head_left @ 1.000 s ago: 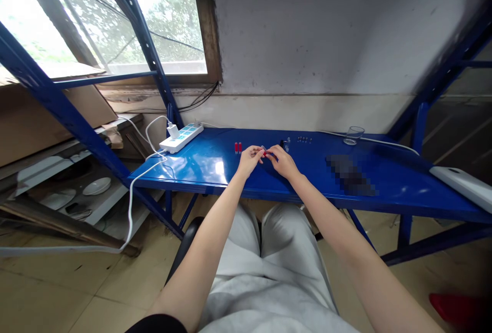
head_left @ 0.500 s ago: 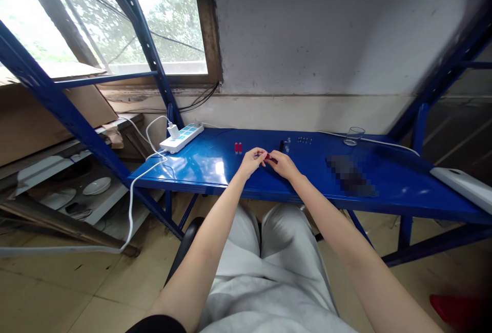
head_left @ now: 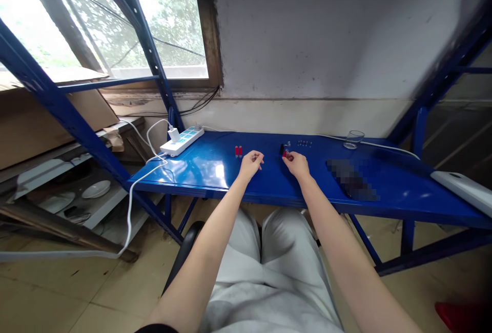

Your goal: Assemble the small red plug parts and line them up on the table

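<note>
Both hands rest on the blue metal shelf in front of me. My left hand is loosely curled with its fingers together; whether anything is in it stays hidden. My right hand has its fingers pinched on a small red piece, right beside a small black part. Two small red pieces stand on the shelf just left of my left hand. A row of tiny dark parts lies behind my right hand.
A white power strip with a plugged charger and white cable sits at the shelf's back left. A small glass stands at the back right, a blurred dark object lies right of my hands, and a white device at the far right.
My hands were together on a small red piece at the middle of the shelf. They have separated: the right hand moved right and back with the red piece, towards the black part.
</note>
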Tool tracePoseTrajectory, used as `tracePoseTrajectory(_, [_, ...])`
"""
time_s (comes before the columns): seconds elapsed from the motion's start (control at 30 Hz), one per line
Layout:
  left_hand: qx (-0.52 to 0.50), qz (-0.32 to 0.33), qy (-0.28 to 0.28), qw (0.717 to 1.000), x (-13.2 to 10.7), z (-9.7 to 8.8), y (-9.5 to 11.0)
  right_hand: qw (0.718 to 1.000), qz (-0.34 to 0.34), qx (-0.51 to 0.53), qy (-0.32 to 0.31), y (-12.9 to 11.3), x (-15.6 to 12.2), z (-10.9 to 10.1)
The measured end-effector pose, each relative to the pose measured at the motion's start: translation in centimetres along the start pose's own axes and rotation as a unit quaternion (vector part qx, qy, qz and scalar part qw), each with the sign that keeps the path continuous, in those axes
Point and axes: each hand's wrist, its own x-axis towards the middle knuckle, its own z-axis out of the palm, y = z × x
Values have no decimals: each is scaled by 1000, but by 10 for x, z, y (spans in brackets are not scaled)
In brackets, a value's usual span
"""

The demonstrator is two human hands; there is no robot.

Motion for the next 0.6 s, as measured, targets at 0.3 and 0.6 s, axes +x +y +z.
tracePoseTrajectory(0.3, [9, -8, -17, 1000, -2, 0, 1, 998, 46, -24, -17, -3, 5, 0])
tracePoseTrajectory(0.6, [15, -11, -22, 1000, -3, 0, 1, 997, 43, -44, -35, -1, 16, 8])
